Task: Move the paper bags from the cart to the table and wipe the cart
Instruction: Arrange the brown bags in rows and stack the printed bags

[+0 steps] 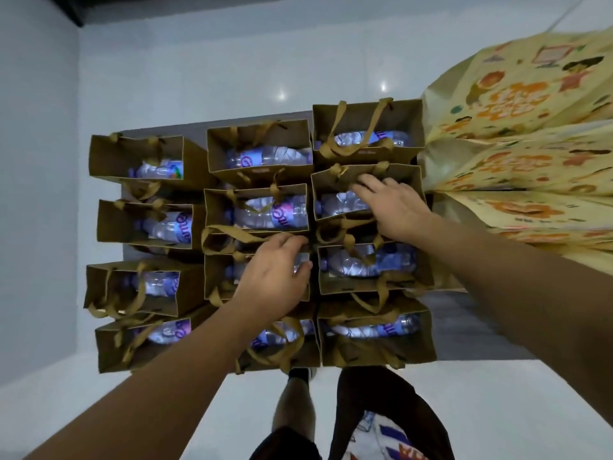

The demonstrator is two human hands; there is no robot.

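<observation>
a pale glossy floor (199, 78) lay all round a grey cart (464, 327), and brown paper bags (136, 224) stood on it in three packed columns, each holding a plastic water bottle (172, 227) on its side.

the left column of four stood untouched, its ribbon handles flopped over the rims; a careless tug next door could have dragged one of these toward the cart edge.

in the middle column the left hand (275, 273) reached into the third bag back, fingers curled at a ribbon handle (229, 232). whether it truly pinched the handle could not be told. if only one of the two handles was caught, the bag would likely have tipped and let its bottle slide out.

in the right column the right hand (391, 207) lay over the second bag from the far end, fingers bent down at its far rim and handle (338, 172); a firm grip could not be confirmed. the neighbouring handles overlapped, so a lift might have snagged another bag.

furthest right, yellow printed bags (530, 127) leaned against the column and might have slumped once it emptied. no table or cloth showed.
</observation>
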